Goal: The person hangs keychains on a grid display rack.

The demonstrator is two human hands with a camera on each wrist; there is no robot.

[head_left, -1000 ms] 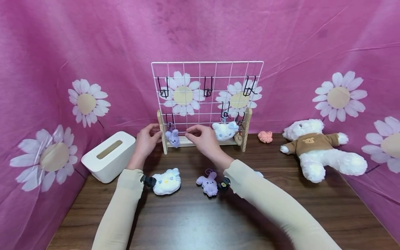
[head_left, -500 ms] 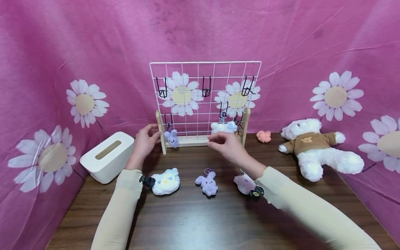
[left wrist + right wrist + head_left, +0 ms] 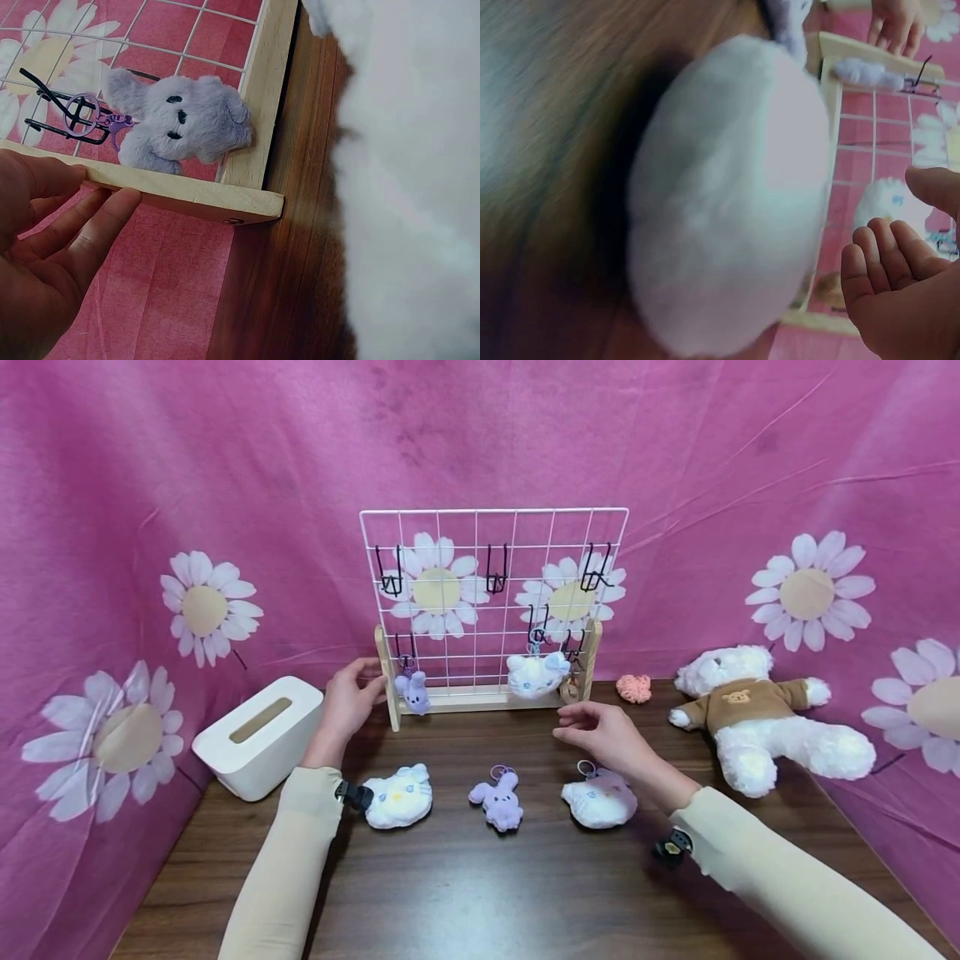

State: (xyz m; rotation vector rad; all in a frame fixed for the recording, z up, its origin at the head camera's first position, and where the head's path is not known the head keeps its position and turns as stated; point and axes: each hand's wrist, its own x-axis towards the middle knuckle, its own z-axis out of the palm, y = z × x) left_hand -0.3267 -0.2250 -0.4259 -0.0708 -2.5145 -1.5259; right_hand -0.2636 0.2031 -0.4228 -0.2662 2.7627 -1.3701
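Observation:
My left hand (image 3: 352,693) pinches the left wooden post (image 3: 180,191) of a white wire grid rack (image 3: 478,512). Close by, a lilac bunny plush keychain (image 3: 191,120) hangs by its purple ring from a black hook. Farther right on the grid hangs a white cat plush keychain (image 3: 537,675) with a blue bow. My right hand (image 3: 600,731), its fingers loosely bent with nothing between them, is in front of the rack's right end. Just nearer lies another white cat plush keychain (image 3: 600,799), its ring showing; it looms blurred in the right wrist view.
Another cat plush (image 3: 399,797) and a lilac bunny keychain (image 3: 498,802) lie on the table (image 3: 465,893). A tissue box (image 3: 258,735) stands left; a teddy bear (image 3: 757,710) and a coral piece (image 3: 634,688) lie right. A brown item (image 3: 570,691) hangs low on the rack.
My right hand has moved right and down, away from the grid, uncovering the hanging cat plush and the cat plush on the table. The left hand stays at the post.

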